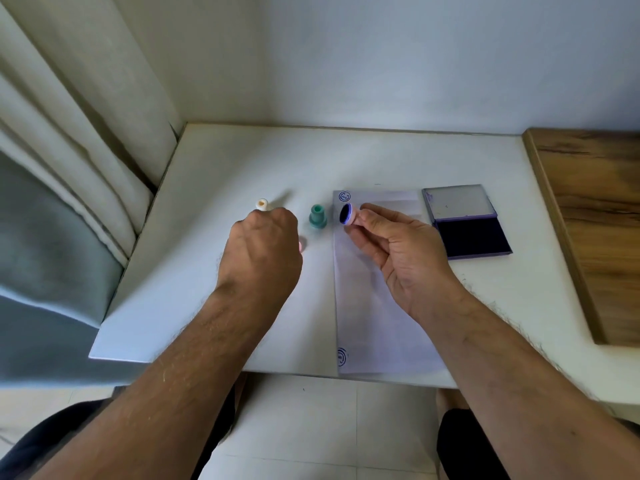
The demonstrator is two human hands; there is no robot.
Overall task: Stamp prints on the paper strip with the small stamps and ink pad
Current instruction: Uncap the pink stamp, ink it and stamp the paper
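Head view of a white table set against a wall, with a curtain at left and a wooden board at right. A paper strip lies lengthwise toward the viewer, bearing one round blue print at its far left corner and another near its near left corner. The ink pad lies open just right of the strip's far end, lid folded back, dark pad surface exposed. The right hand, raised over the strip, pinches a pink stamp between thumb and fingertips; the stamp is tilted on its side, its dark inked face turned left. A green stamp stands upright on the table just left of the strip. The left hand is curled loosely, knuckles up, beside a white stamp at its far edge; whether the fingers grip that stamp cannot be told. A pinkish spot shows at the hand's right edge, blurred.
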